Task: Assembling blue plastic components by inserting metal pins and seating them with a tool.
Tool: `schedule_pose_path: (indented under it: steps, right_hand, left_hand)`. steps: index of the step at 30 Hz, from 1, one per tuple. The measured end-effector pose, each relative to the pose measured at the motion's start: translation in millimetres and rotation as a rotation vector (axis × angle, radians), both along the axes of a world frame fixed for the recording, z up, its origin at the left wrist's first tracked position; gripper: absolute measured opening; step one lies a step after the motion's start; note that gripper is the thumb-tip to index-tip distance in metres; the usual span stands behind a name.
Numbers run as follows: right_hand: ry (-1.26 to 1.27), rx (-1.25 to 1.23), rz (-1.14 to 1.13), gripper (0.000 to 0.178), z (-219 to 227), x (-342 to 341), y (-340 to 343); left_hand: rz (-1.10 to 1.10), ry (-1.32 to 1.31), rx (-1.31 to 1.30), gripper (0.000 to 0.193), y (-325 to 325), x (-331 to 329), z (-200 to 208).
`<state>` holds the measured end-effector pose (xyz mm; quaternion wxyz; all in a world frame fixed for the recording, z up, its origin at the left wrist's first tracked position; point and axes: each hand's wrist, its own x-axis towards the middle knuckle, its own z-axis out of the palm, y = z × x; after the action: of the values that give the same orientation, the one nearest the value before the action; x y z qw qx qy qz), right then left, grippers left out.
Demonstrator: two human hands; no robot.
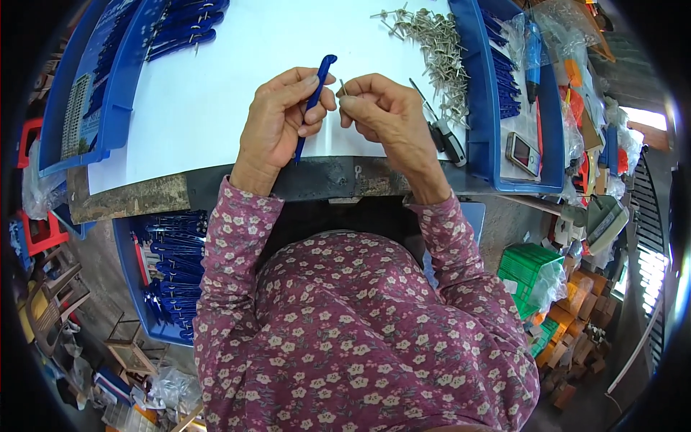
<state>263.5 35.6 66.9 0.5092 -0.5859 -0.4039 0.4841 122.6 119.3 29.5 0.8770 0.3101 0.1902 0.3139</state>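
Observation:
Upright in my left hand (275,119) is a slim blue plastic stick (321,78), its top end hooked and its lower end pointed. My fingers wrap its middle and hide part of it. Close by on the right, my right hand (394,121) pinches a small thin metal pin (342,87) between thumb and fingertips. A narrow gap parts the pin from the stick. Both hands are over the white sheet (216,101) near the table's front edge. Beyond my right hand lies a heap of loose metal pins (440,57).
Blue trays flank the sheet, one left (119,108), one right (484,144) with a phone (522,153). A black-handled tool (452,144) lies beside my right hand. More blue sticks (191,29) rest at the back left; a blue bin (133,281) of them stands below the table.

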Motion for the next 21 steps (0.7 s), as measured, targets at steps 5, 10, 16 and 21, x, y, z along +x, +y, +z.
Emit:
schedule_pose_path:
  steps: [5, 10, 16, 21]
  right_hand:
    - [0.277, -0.045, 0.045, 0.022, 8, 12, -11]
    - [0.356, -0.098, 0.058, 0.021, 3, 20, -11]
    - [0.35, -0.114, 0.061, 0.022, 1, 25, -13]
    - [0.33, -0.122, 0.036, 0.023, -1, 26, -15]
  left_hand:
    - [-0.1, -0.058, -0.041, 0.021, 4, 4, -2]
    - [-0.201, -0.035, -0.074, 0.018, 1, 10, -3]
    - [-0.238, 0.005, -0.035, 0.02, 0, 14, -6]
    - [-0.241, 0.03, -0.005, 0.02, -1, 17, -7]
